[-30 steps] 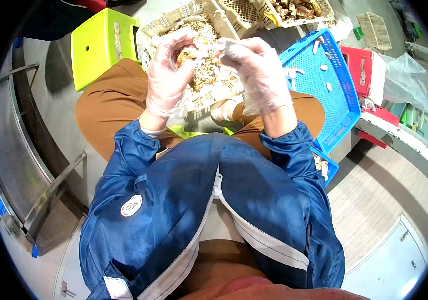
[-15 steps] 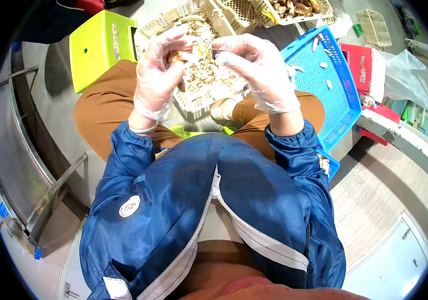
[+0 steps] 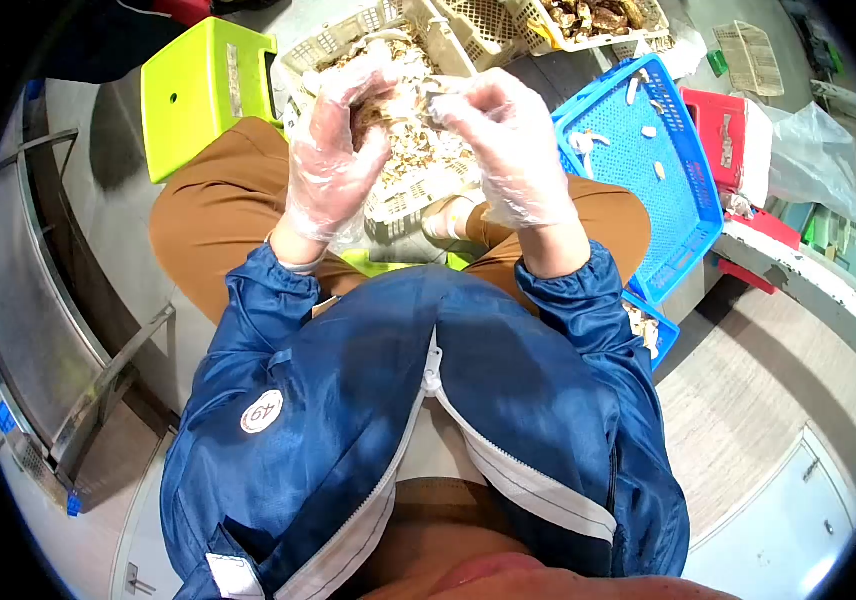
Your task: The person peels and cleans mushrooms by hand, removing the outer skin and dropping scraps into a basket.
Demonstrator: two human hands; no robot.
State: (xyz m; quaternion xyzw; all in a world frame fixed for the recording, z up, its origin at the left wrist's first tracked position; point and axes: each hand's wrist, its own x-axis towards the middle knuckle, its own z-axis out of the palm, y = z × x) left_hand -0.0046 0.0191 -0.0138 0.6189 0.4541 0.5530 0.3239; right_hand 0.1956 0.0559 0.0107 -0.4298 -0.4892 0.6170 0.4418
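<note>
My left hand [image 3: 336,160], in a clear plastic glove, is curled around what looks like a brown mushroom [image 3: 376,112], mostly hidden by the fingers. Opposite it, my right hand [image 3: 508,150], gloved too, pinches a small dark blade-like piece [image 3: 432,92] between thumb and forefinger. Its tip points toward the left hand, a short gap away. Both hands are raised above a cream plastic crate [image 3: 408,207] between my knees, which holds a heap of pale and brown scraps [image 3: 418,160].
To the right leans a blue perforated tray [image 3: 638,190] with several white pieces; a smaller blue container [image 3: 663,335] sits below it. Another crate of brown mushrooms [image 3: 593,18] stands at the back. A lime-green stool [image 3: 193,100] is at left, a red box [image 3: 713,140] at right.
Both hands have shifted: the left slightly right and lower, the right slightly left. The left hand has turned, so the brown piece shows less.
</note>
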